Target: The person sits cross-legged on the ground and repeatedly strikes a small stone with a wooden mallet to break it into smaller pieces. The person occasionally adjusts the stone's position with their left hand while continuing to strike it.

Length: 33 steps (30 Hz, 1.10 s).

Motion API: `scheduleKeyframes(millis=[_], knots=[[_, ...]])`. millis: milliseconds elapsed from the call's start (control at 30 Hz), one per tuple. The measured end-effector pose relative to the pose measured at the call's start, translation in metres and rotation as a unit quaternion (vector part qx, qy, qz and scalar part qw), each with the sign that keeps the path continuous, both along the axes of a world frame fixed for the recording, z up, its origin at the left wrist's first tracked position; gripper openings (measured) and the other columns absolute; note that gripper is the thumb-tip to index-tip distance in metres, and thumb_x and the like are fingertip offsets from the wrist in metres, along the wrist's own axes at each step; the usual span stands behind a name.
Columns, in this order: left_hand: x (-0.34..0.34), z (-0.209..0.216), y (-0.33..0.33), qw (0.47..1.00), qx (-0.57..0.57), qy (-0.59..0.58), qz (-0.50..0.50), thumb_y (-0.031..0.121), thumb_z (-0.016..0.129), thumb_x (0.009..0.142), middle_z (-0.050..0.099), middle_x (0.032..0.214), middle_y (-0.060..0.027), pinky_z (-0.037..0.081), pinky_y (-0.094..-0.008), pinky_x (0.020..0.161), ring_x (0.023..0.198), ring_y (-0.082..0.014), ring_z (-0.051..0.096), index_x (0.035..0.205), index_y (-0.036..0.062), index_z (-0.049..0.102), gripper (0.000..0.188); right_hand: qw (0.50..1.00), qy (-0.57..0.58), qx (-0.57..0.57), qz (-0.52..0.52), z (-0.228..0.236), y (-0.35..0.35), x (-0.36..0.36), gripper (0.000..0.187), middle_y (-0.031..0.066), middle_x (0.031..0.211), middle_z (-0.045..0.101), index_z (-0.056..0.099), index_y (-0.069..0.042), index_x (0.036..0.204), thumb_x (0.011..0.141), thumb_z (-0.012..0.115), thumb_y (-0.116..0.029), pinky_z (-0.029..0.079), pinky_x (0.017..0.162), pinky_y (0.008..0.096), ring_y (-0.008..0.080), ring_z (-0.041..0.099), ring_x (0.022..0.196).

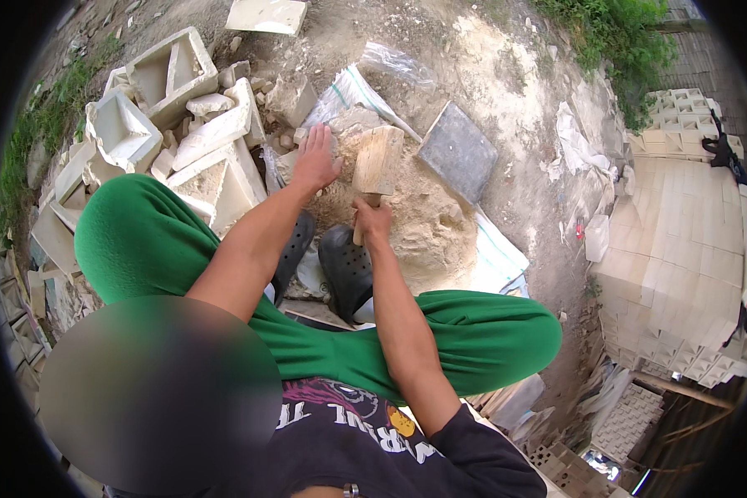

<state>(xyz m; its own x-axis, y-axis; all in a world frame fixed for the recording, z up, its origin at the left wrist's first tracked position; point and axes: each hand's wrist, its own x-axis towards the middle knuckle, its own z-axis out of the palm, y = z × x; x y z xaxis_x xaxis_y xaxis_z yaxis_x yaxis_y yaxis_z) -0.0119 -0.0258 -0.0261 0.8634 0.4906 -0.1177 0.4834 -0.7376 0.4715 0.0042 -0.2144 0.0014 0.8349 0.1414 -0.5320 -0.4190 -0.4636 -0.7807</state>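
Observation:
My right hand (pixel 373 222) is wrapped round the short handle of a wooden mallet (pixel 378 159), whose blocky head points away from me. Beneath the mallet lies a heap of crushed, pale yellowish material (pixel 432 224), spread on a white woven sack (pixel 500 253). My left hand (pixel 316 159) rests with its fingers stretched out at the left side of the heap, among pale broken lumps. What lies under that palm is hidden. A larger pale chunk (pixel 357 119) sits just beyond the mallet head.
Broken off-white moulds and slabs (pixel 170 75) are piled at the left. A dark grey square slab (pixel 459 152) lies right of the heap, and clear plastic (pixel 398 65) lies beyond. Stacked pale blocks (pixel 668 249) stand at the far right. My dark clogs (pixel 346 270) are close to the heap.

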Motion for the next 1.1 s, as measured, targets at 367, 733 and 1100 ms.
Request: scheduleKeyframes(millis=[367, 733, 1100], knots=[[0.001, -0.011, -0.031, 0.989, 0.037, -0.061, -0.133, 0.015, 0.045, 0.098, 0.032, 0.160, -0.0182, 0.023, -0.0422, 0.122, 0.151, -0.0289, 0.027, 0.153, -0.0011, 0.029, 0.060, 0.988, 0.044, 0.061, -0.136, 0.018, -0.006, -0.001, 0.024, 0.0096, 0.064, 0.062, 0.065, 0.005, 0.084, 0.077, 0.072, -0.017, 0.051, 0.049, 0.0346, 0.0201, 0.062, 0.050], [-0.035, -0.009, -0.021, 0.982, 0.073, -0.149, -0.091, 0.021, 0.061, 0.094, 0.057, 0.141, -0.0148, 0.042, -0.0410, 0.109, 0.134, -0.0293, 0.050, 0.128, 0.0064, 0.062, 0.038, 0.976, -0.109, -0.182, 0.046, 0.005, -0.009, -0.010, 0.045, 0.0219, 0.085, 0.073, 0.073, 0.003, 0.097, 0.071, 0.077, -0.033, 0.056, 0.076, 0.0449, 0.0367, 0.073, 0.082], [-0.036, -0.009, -0.031, 0.931, 0.150, -0.189, -0.274, 0.021, 0.061, 0.093, 0.053, 0.145, -0.0101, 0.040, -0.0384, 0.112, 0.135, -0.0250, 0.050, 0.135, 0.0017, 0.056, 0.047, 0.994, -0.075, -0.083, 0.005, 0.009, -0.007, -0.014, 0.031, 0.0112, 0.065, 0.068, 0.070, 0.002, 0.083, 0.073, 0.074, -0.027, 0.053, 0.058, 0.0369, 0.0220, 0.067, 0.055]])
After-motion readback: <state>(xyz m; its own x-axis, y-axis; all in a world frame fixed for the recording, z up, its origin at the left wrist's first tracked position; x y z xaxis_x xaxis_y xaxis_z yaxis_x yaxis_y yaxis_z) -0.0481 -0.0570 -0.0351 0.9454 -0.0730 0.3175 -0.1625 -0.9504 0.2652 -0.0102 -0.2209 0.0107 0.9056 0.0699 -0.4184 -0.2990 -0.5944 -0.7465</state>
